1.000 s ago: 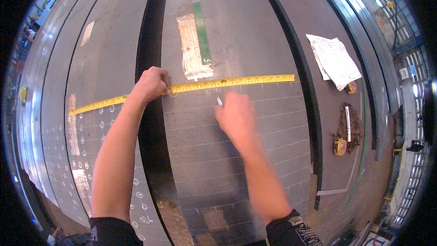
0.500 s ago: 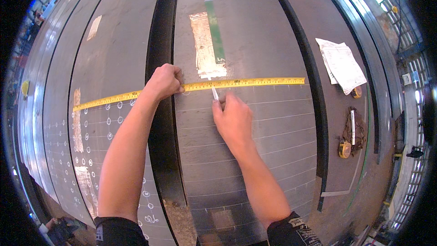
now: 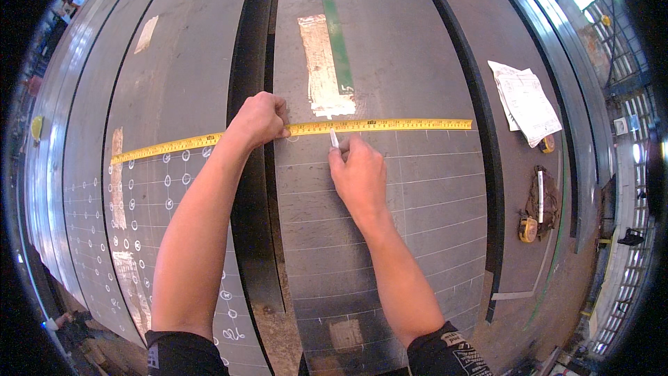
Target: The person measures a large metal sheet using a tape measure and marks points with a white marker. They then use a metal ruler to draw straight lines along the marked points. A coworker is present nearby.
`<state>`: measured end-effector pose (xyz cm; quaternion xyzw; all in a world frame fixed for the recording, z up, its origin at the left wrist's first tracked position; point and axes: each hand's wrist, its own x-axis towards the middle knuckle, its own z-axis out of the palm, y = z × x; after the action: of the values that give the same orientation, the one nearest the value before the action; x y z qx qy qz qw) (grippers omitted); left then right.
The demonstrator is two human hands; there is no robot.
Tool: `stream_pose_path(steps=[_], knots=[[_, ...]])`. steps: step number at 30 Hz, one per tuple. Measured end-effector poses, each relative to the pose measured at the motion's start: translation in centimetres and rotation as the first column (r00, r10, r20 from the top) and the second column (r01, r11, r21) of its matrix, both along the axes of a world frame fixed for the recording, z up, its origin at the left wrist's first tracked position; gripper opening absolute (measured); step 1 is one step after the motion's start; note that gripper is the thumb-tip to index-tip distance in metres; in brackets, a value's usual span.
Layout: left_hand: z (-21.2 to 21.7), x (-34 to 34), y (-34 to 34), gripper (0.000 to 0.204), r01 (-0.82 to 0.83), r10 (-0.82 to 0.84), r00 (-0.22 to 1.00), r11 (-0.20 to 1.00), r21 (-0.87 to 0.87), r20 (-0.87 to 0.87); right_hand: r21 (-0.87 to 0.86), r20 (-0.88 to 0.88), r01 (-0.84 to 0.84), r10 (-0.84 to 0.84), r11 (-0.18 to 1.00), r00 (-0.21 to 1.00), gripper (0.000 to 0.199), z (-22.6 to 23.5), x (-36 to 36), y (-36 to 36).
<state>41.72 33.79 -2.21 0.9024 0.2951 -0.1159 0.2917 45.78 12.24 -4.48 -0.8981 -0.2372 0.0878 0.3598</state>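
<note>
On the steel plate (image 3: pixel 390 188), my left hand (image 3: pixel 259 120) stays clenched on the yellow tape (image 3: pixel 390 124), pinning it flat. My right hand (image 3: pixel 360 173) has come up from below the tape and now pinches a white marker (image 3: pixel 333 138), tip touching the tape's lower edge, so I judge a mark is being made. Right of the tape lie papers (image 3: pixel 526 101) and a small yellow tape case (image 3: pixel 527 229).

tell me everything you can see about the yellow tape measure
The tape measure is a thin yellow blade with fine dark markings, pulled out flat across the grey metal plates in a slightly bowed line. It bridges the dark gap between two plates. The left hand presses it down near the gap. The right hand holds a white marker with its tip at the tape's lower edge. Its case is not visible.
</note>
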Motion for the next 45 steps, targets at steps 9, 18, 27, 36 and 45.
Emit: stream_pose_path(steps=[9,18,27,36,45], knots=[[0.7,0.4,-0.6,0.026,-0.015,0.014,1.0,1.0,-0.02,-0.016,-0.035,0.094,-0.047,0.05,0.998,0.994,0.02,0.0,-0.4,0.2],[-0.3,-0.4,0.3,0.028,0.045,-0.05,0.995,0.998,0.052,0.089,-0.357,-0.012,-0.153,0.159,0.921,0.987,0.022,9.6,-1.3,-3.9],[-0.9,-0.3,0.2,0.031,0.02,-0.024,0.995,0.999,0.045,0.094,-0.166,0.181,-0.311,0.339,0.936,0.923,0.031,2.5,0.1,-1.4],[0.1,-0.6,1.1,0.03,0.111,-0.108,0.988,0.993,-0.026,0.112,-0.27,0.097,-0.334,0.37,0.903,0.924,0.052,2.3,0.7,-0.8],[-0.4,-0.9,1.0,0.027,0.114,-0.11,0.979,0.993,-0.011,0.169,-0.252,0.059,-0.327,0.351,0.911,0.934,0.046,2.2,0.6,-0.6]])
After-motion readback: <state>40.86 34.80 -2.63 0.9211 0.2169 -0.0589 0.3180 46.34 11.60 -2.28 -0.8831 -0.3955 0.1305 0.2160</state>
